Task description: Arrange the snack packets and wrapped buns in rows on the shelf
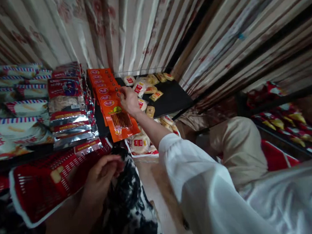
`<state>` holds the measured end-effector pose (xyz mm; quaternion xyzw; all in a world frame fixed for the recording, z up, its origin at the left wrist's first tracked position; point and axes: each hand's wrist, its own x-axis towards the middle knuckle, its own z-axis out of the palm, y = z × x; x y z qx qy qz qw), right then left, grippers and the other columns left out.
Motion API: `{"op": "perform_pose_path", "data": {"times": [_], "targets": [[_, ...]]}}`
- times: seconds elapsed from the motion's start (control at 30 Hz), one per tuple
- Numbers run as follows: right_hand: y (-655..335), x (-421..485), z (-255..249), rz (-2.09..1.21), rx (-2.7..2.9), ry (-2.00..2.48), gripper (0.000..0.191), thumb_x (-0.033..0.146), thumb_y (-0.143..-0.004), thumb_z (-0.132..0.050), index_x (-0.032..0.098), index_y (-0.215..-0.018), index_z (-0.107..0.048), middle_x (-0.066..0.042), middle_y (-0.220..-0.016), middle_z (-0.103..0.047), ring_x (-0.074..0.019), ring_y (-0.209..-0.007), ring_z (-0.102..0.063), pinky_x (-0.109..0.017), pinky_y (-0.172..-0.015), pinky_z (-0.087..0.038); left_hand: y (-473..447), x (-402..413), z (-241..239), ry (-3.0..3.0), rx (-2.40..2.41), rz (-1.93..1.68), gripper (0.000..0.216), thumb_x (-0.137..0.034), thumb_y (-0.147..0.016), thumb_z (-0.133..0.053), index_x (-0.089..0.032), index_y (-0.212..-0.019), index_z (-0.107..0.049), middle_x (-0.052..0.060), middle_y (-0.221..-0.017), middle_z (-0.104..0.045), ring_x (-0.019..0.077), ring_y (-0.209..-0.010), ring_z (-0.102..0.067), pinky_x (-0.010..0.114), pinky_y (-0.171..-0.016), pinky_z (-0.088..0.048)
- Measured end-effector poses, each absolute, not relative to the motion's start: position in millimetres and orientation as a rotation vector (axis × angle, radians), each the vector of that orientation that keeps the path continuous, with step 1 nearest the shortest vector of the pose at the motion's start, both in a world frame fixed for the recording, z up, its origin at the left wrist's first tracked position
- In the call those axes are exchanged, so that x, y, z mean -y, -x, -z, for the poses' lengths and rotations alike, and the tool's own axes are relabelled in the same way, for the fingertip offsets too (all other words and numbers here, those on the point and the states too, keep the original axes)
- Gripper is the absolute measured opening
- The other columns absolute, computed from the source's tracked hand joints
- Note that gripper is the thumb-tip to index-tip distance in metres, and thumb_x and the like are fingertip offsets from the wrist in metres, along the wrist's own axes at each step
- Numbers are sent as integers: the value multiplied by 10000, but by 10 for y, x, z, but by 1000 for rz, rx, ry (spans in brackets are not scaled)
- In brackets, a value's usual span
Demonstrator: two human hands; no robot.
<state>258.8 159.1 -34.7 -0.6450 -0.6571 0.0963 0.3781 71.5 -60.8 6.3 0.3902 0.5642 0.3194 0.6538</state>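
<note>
My right hand (130,100), at the end of a white sleeve, reaches out to a dark shelf. Its fingers are bent in at the right edge of the overlapping orange snack packets (103,91) and look closed on one of them; the thumb is not clear. The front orange packet (121,124), with a window showing brown strips, juts over the shelf edge. Small white and yellow wrapped snacks (140,88) lie right beside this hand. Lower left, my left hand (103,173) is closed with curled fingers, nothing visible in it, in front of a red basket (40,190).
Stacked dark red and silver packets (66,101) and white bags (11,111) fill the shelf's left. A clear bag of wrapped snacks (139,144) sits below its edge. Black-and-white patterned clothing (128,199) and a beige knee (243,141) are close by. Curtains (123,26) hang behind.
</note>
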Motion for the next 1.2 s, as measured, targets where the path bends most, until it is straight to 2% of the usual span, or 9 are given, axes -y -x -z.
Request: {"op": "perform_pose_path", "data": {"times": [0.1, 0.2, 0.37, 0.53, 0.7, 0.83, 1.0, 1.13, 1.2], "targets": [[-2519, -1669, 256, -181, 1860, 1615, 320, 96, -822, -438, 118, -1091, -610, -120, -1123, -587, -209, -1029, -569, -336, -966, -442, -912, 529, -33, -971, -1228, -783, 281, -418, -770, -561, -177, -894, -636, 51, -812, -718, 195, -772, -667, 301, -708, -513], [-2497, -1794, 247, -147, 1943, 1641, 336, 108, -826, -432, 116, -1103, -623, -136, -1201, -561, -214, -1105, -532, -325, -983, -426, -1063, 414, 16, -1276, -1289, -903, 216, -294, -808, -468, -189, -844, -652, 56, -863, -700, 193, -826, -651, 341, -778, -511], [-2534, -1987, 339, -131, 2011, 1691, 372, 133, -851, -431, 85, -1175, -607, -165, -1287, -539, -232, -1228, -451, -357, -1053, -348, -1266, 219, 214, -1851, -1420, -1094, 274, -189, -847, -417, -189, -934, -677, 102, -1131, -635, 236, -1124, -547, 462, -969, -457], [-2545, -2075, 390, -159, 2071, 1837, 444, 281, -896, -447, 163, -1320, -507, -126, -1404, -459, -255, -1345, -319, -436, -1095, -271, -1530, -6, 431, -2101, -1593, -1073, 294, -177, -859, -434, -180, -1018, -683, 127, -1319, -535, 293, -1341, -342, 521, -1056, -387], [-2467, -2151, 440, -322, 2083, 1969, 519, 502, -902, -416, 279, -1370, -444, -46, -1521, -299, -308, -1409, -168, -502, -1077, -272, -1748, -288, 555, -2190, -1732, -964, 367, -160, -806, -509, -135, -1149, -637, 166, -1385, -484, 346, -1364, -308, 533, -1060, -375], [-2392, -2155, 532, -310, 2135, 2016, 524, 517, -906, -399, 279, -1371, -438, -53, -1530, -279, -304, -1405, -187, -489, -1082, -254, -1808, -449, 669, -2187, -1837, -868, 454, -168, -817, -495, -96, -1262, -552, 162, -1384, -492, 342, -1360, -320, 521, -1073, -359], [-2348, -2111, 668, -239, 2142, 2007, 536, 480, -921, -373, 236, -1397, -403, -99, -1523, -287, -293, -1398, -211, -474, -1083, -241, -1807, -501, 870, -2224, -1872, -921, 432, -146, -826, -463, -120, -1248, -554, 145, -1388, -492, 319, -1325, -387, 497, -1035, -404], [-2372, -2148, 655, -254, 2131, 2014, 540, 500, -913, -375, 250, -1391, -406, -89, -1521, -291, -284, -1394, -219, -469, -1082, -236, -1783, -539, 954, -2241, -1866, -1005, 339, -153, -839, -446, -132, -1133, -614, 135, -1346, -536, 327, -1315, -396, 516, -1030, -398], [-2396, -2192, 578, -308, 2150, 2027, 530, 508, -896, -410, 270, -1369, -436, -81, -1492, -346, -287, -1365, -277, -476, -1071, -247, -1768, -563, 961, -2262, -1865, -1024, 323, -146, -832, -451, -135, -1106, -621, 131, -1314, -563, 330, -1298, -418, 524, -1027, -400]]}}
